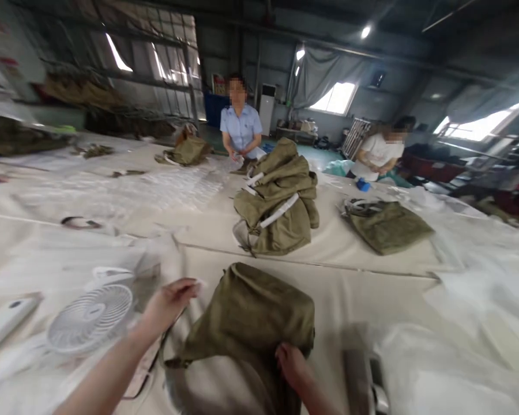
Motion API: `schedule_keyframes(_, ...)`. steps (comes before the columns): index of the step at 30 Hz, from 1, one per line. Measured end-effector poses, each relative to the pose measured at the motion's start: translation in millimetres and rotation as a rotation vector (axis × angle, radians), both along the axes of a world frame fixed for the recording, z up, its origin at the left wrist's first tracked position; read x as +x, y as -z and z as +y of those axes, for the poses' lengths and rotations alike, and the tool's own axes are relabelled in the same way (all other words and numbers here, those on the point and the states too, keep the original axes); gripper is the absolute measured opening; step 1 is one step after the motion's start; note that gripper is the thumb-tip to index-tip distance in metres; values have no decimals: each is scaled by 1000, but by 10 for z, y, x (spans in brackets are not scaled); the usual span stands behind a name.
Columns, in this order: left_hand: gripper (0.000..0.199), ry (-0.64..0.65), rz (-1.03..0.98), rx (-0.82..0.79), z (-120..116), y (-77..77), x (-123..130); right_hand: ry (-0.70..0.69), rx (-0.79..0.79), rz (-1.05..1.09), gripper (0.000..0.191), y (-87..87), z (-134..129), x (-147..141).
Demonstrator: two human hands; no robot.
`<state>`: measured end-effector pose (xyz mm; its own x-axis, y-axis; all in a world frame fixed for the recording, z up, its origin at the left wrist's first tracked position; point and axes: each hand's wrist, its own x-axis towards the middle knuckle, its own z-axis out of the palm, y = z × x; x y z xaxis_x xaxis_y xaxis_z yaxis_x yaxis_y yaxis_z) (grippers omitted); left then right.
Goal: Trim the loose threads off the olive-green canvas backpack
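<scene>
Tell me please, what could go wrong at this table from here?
The small white item in the left hand, blurred here, could drop and be hard to spot on the pale table. The left forearm is close to the white fan; a sideways swing might knock it. The heaped green bags stand just beyond the green bag that the right hand touches; a forward push might make them slump.

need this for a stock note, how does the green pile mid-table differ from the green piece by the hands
The pile looks like several heaped layers; the near piece looks single.
White strips cross the pile; none stand out on the near piece.
The right hand touches the near piece, not the pile.
Both are olive cloth on the table.
</scene>
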<state>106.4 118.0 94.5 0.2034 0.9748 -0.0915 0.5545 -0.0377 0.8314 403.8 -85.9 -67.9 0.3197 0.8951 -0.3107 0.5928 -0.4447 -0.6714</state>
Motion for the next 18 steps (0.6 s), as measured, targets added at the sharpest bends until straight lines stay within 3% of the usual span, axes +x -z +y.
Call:
schedule_keyframes(4,27,338,-24,-123,-551,703,948,36,-44,-28,33,31,47,-70)
schedule_keyframes(8,25,480,48,-152,-940,1152,1350,193,-51,-189,32,18,52,-174)
schedule_keyframes(12,24,494,156,-162,-1123,1387,1465,244,-189,-195,20,56,140,-201)
schedule_keyframes(18,25,494,365,-170,-1086,1458,1524,238,-196,-144,19,104,210,-162)
